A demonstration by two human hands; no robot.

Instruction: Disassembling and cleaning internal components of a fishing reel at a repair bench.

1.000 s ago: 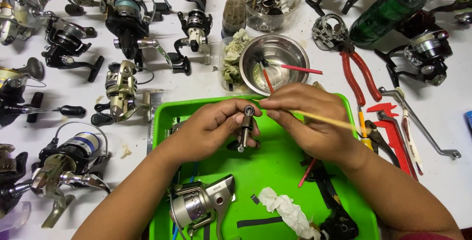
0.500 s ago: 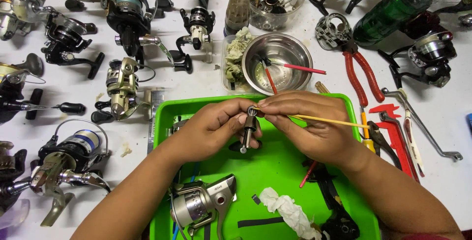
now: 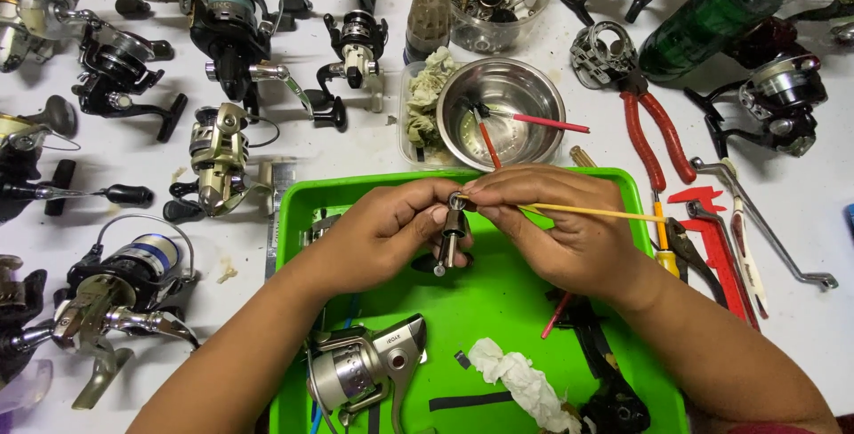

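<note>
Little is changed from a second ago: the small metal reel part [image 3: 452, 231] is kept pinched upright in the fingers of the left hand [image 3: 384, 237], and the thin yellow stick [image 3: 587, 212] is kept pressed to its top end by the right hand [image 3: 556, 229], whose fingers are closed around the stick. The work on that end is judged to be ongoing (no part is seen removed). Both are held over the green tray [image 3: 498, 309], just below the steel bowl [image 3: 501, 114].

Bright, even overhead light; soft shadows, sharp focus throughout.
</note>
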